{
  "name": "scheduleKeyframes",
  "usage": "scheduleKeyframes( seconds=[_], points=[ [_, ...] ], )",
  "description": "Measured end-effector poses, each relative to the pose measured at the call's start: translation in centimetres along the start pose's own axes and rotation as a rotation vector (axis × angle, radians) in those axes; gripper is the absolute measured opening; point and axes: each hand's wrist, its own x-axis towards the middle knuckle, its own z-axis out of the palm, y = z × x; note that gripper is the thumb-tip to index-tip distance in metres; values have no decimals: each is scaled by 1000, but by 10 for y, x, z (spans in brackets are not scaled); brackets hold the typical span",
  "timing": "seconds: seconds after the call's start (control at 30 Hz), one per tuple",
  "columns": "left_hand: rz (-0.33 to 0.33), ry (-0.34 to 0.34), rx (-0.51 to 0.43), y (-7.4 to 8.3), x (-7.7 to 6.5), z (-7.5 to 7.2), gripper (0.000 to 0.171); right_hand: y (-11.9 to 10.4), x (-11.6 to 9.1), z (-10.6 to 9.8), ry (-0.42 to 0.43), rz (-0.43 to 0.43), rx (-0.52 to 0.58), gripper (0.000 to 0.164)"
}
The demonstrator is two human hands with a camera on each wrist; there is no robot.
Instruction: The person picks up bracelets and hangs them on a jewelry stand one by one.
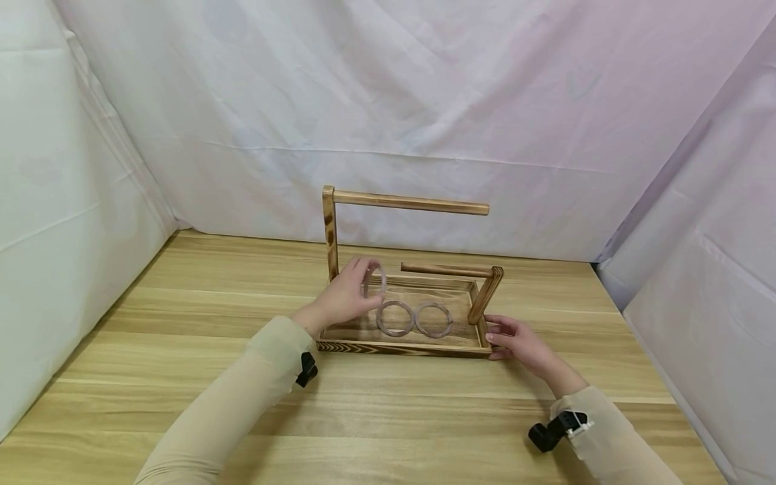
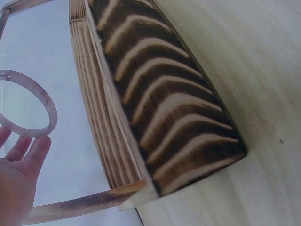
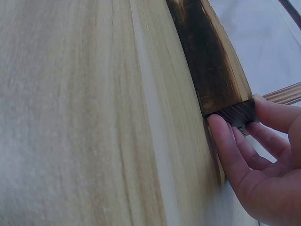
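A two-armed wooden bangle stand [image 1: 400, 347] with a shallow tray base rests on the table. My left hand [image 1: 348, 293] pinches a pale, translucent bangle [image 2: 52, 110] between thumb and fingers, holding it upright over the tray's left part. Two similar bangles lie side by side in the tray, a left bangle [image 1: 396, 334] and a right bangle [image 1: 450, 320]. At the tray's right end, my right hand [image 1: 515, 343] grips the end wall near the front corner. In the right wrist view its thumb and fingers span the dark end grain [image 3: 233, 112] of that corner.
The tall left post [image 1: 330, 232] carries a long upper bar [image 1: 412, 202] pointing right. A shorter right post [image 1: 487, 296] carries a lower bar [image 1: 445, 270] pointing left. Pale cloth [image 1: 394, 101] hangs behind and along both sides of the wood-grain table [image 1: 388, 417].
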Motion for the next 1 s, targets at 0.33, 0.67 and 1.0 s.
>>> scheduleKeyframes(
  seconds=[0.33, 0.67, 1.0],
  points=[
    [14, 8, -17, 4, 0, -2, 61, -1, 0, -1, -12, -2, -4, 61],
    [28, 27, -55, 9, 2, -4, 57, 0, 0, -1, -11, -4, -1, 61],
    [51, 24, -110, 17, 6, -5, 57, 0, 0, -1, -8, -3, -4, 60]
  ],
)
